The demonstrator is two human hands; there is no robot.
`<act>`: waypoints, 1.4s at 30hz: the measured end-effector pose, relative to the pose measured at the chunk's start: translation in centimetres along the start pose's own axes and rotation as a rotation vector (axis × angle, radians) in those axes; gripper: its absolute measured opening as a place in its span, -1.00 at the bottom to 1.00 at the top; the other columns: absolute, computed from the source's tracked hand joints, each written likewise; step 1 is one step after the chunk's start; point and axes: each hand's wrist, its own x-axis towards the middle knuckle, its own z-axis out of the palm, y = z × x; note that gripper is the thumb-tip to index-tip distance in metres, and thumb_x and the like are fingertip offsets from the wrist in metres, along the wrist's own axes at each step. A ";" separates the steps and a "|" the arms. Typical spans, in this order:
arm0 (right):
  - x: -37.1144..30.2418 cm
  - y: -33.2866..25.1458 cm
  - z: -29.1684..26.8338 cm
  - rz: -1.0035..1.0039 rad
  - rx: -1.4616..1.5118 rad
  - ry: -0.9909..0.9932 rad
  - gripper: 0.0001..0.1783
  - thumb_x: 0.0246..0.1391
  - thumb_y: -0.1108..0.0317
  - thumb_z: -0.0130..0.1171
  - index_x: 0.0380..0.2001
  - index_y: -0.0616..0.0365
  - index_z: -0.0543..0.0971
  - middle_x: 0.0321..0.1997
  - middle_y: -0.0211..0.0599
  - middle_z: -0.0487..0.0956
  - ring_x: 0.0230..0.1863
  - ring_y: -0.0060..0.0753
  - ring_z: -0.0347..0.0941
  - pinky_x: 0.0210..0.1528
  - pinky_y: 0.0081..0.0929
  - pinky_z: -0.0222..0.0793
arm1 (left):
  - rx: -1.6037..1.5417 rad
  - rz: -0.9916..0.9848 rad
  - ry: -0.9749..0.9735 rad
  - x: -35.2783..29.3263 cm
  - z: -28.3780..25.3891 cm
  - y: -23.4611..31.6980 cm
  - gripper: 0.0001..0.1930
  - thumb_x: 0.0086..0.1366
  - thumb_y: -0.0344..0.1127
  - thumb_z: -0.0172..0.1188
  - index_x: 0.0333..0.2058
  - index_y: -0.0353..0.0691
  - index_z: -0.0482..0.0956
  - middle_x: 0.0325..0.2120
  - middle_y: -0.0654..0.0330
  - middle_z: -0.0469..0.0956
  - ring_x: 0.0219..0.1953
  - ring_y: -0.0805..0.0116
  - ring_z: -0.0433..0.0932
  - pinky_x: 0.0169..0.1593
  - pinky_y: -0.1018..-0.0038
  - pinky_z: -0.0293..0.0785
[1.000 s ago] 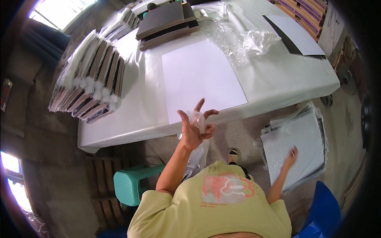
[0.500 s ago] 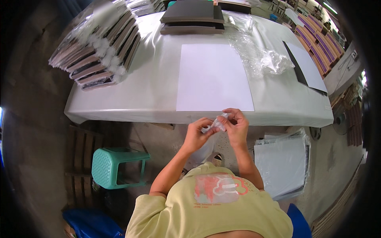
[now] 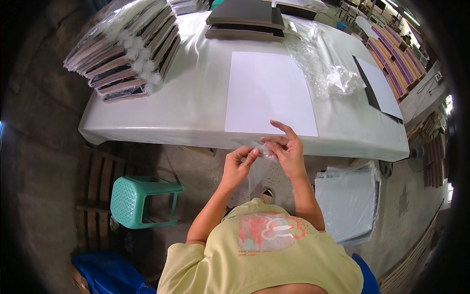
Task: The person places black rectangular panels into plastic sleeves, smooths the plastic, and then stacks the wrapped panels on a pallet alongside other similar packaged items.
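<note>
A clear plastic bag or film (image 3: 259, 169) hangs between my hands in front of the table's near edge. My left hand (image 3: 238, 165) pinches its upper edge between thumb and fingers. Close beside it, my right hand (image 3: 289, 154) grips a gathered part of the same film with thumb and bent fingers, while its index finger points up and away. A large white sheet (image 3: 271, 93) lies flat on the table just beyond my hands, its near side close to the table edge.
The covered table (image 3: 196, 98) carries wrapped panels (image 3: 132, 54) at left, dark boards (image 3: 240, 14) at the back, crumpled clear film (image 3: 338, 78) and a white-topped dark board (image 3: 382, 88) at right. A green stool (image 3: 129, 202) stands lower left; wrapped sheets (image 3: 345, 201) lean lower right.
My hands have shifted slightly, and the right index finger has lifted off the film. The film is more spread between the hands. The whole view has turned a little.
</note>
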 end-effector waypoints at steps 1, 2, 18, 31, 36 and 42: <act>-0.1 0.2 0.0 0.014 -0.039 0.029 -0.54 -0.12 0.43 0.19 -0.09 0.21 0.34 -0.46 -0.32 0.55 -0.56 -0.73 0.32 -0.51 -0.77 0.23 | -0.059 0.000 0.045 0.0 0.6 0.5 -0.77 0.12 -0.24 0.13 -0.36 -0.30 0.52 -0.59 0.34 0.44 -0.46 0.59 0.36 -0.35 0.62 0.30; -0.2 0.6 -0.1 0.027 -0.078 0.058 -0.57 -0.12 0.43 0.19 -0.11 0.21 0.37 -0.48 -0.34 0.55 -0.57 -0.74 0.31 -0.53 -0.77 0.23 | -0.096 0.031 0.085 0.0 1.4 0.9 -0.78 0.11 -0.26 0.15 -0.35 -0.30 0.51 -0.58 0.36 0.44 -0.46 0.61 0.34 -0.37 0.64 0.28; -0.5 1.6 -1.5 -0.070 0.045 0.073 -0.68 -0.12 0.49 0.15 -0.21 0.20 0.40 -0.45 -0.37 0.54 -0.40 -0.62 0.39 -0.37 -0.68 0.28 | -0.227 0.060 0.064 0.2 2.6 1.3 -0.56 0.04 -0.40 0.20 -0.06 -0.24 0.36 -0.35 0.34 0.32 -0.28 0.60 0.27 -0.26 0.66 0.26; 0.0 2.3 -3.3 0.054 0.332 -0.058 -0.85 0.12 0.25 -0.11 -0.44 0.07 0.33 -0.59 -0.56 0.33 -0.64 -0.76 0.21 -0.64 -0.76 0.10 | -0.208 -0.156 -0.230 0.9 1.3 1.7 -0.74 -0.03 -0.31 0.27 -0.45 -0.36 0.44 -0.58 0.26 0.44 -0.51 0.56 0.41 -0.43 0.66 0.31; -0.3 1.5 -4.5 0.389 0.628 -0.312 -0.75 0.02 0.23 0.05 -0.25 0.04 0.32 -0.65 -0.57 0.27 -0.71 -0.81 0.05 -0.72 -0.81 -0.05 | 0.429 0.091 -0.278 1.5 0.1 3.2 -0.74 0.14 -0.25 0.10 -0.41 -0.40 0.45 -0.67 0.25 0.46 -0.72 0.53 0.29 -0.58 0.65 0.21; -1.1 3.2 -6.1 -0.017 0.253 -0.750 -0.77 -0.22 0.25 0.27 -0.47 0.12 0.54 -0.44 -0.45 0.43 -0.33 -0.54 0.23 -0.29 -0.59 0.16 | -0.558 -0.171 0.212 1.7 -2.0 3.1 -0.74 0.21 -0.11 -0.04 -0.43 -0.19 0.44 -0.52 0.22 0.49 -0.57 0.36 0.47 -0.49 0.54 0.37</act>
